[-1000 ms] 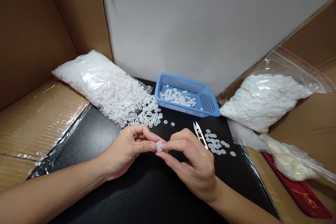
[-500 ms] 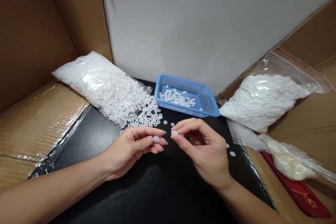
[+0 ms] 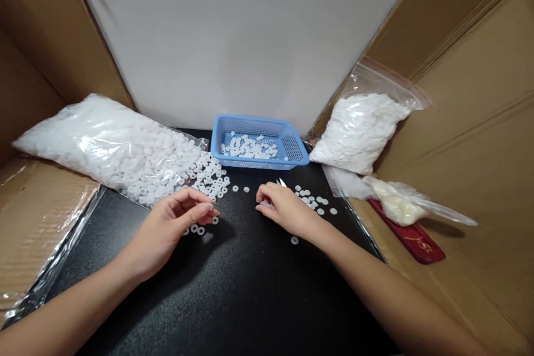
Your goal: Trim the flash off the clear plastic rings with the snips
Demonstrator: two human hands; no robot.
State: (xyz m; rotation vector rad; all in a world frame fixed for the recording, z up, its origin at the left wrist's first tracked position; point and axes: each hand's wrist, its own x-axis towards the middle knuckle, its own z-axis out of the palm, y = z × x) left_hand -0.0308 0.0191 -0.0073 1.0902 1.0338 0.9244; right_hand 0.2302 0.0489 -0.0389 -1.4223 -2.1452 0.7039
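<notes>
My left hand (image 3: 173, 219) hovers just above the black mat (image 3: 250, 289), thumb and fingertips pinched together; what they hold is hidden. Two loose white rings (image 3: 197, 229) lie right below it. My right hand (image 3: 283, 208) rests on the mat with its fingers curled under, something pale showing at the fingertips. The tip of a pair of thread snips (image 3: 281, 182) pokes out behind that hand. Small white discs (image 3: 312, 200) lie just to its right. A single ring (image 3: 294, 240) sits beside my right wrist.
A blue mesh basket (image 3: 254, 120) with white pieces stands at the back. An open bag of white rings (image 3: 104, 144) spills a pile (image 3: 211, 175) at the left. Two more bags (image 3: 359, 130) (image 3: 396, 203) and a red flat object (image 3: 413, 236) lie right. Cardboard walls surround the mat.
My hands have drawn apart and dropped toward the mat. The right hand, which was lifted with a white stack, now lies on the mat. The view has shifted right and pulled back.
</notes>
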